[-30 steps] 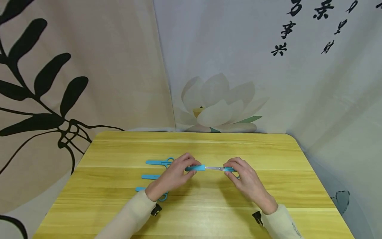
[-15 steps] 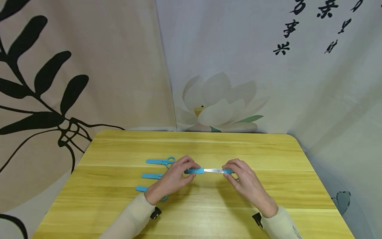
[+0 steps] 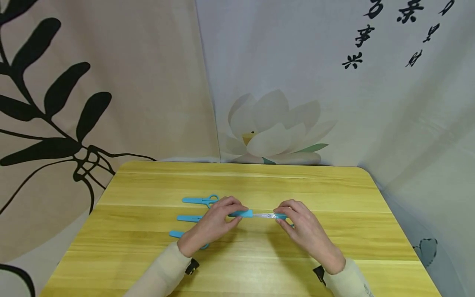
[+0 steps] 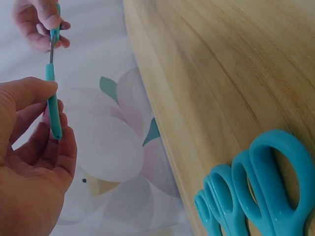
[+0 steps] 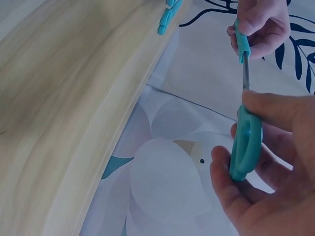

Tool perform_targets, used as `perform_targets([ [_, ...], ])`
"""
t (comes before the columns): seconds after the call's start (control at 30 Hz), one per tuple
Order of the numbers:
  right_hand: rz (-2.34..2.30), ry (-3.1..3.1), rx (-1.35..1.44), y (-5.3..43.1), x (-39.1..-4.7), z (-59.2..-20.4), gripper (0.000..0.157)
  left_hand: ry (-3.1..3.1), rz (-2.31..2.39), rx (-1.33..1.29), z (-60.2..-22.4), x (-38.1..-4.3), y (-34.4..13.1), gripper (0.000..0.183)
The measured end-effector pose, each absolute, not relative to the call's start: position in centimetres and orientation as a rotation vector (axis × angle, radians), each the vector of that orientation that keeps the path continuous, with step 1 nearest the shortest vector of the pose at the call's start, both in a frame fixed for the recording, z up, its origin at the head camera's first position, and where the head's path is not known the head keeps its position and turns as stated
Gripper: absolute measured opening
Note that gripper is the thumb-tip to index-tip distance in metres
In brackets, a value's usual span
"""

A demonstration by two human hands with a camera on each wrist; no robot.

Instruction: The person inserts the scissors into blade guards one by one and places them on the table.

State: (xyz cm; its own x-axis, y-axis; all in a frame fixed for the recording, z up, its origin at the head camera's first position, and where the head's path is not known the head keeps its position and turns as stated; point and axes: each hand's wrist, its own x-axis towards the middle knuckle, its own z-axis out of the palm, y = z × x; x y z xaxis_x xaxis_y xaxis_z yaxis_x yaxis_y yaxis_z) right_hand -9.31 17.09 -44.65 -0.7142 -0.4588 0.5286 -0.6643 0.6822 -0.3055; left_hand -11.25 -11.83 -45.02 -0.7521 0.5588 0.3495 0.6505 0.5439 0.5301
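Note:
Over the table, my left hand pinches a blue blade cover between thumb and fingers. My right hand holds a pair of scissors by its blue handles. The scissors point left, with the blade tip hidden in the cover's mouth. A bare stretch of metal blade shows between cover and handles in all three views. Thumb and curled fingers surround the cover in the left wrist view.
Three more blue scissors lie in their covers left of centre: the far pair, the middle pair and the near pair. My left hand and wrist partly hide them. A wooden table meets a printed curtain behind.
My right hand has moved slightly left and nearer with the scissors. A little less bare blade shows between the handles and the cover. The lying scissors have stayed put.

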Motion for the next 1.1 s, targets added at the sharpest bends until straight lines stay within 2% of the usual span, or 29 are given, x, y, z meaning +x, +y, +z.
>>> perform_targets([
  [1.1,0.651,-2.512,0.872,15.4,-9.0,-44.6,0.029,-2.62,-0.905,-1.077,-45.0,-10.5,-11.5,0.025],
])
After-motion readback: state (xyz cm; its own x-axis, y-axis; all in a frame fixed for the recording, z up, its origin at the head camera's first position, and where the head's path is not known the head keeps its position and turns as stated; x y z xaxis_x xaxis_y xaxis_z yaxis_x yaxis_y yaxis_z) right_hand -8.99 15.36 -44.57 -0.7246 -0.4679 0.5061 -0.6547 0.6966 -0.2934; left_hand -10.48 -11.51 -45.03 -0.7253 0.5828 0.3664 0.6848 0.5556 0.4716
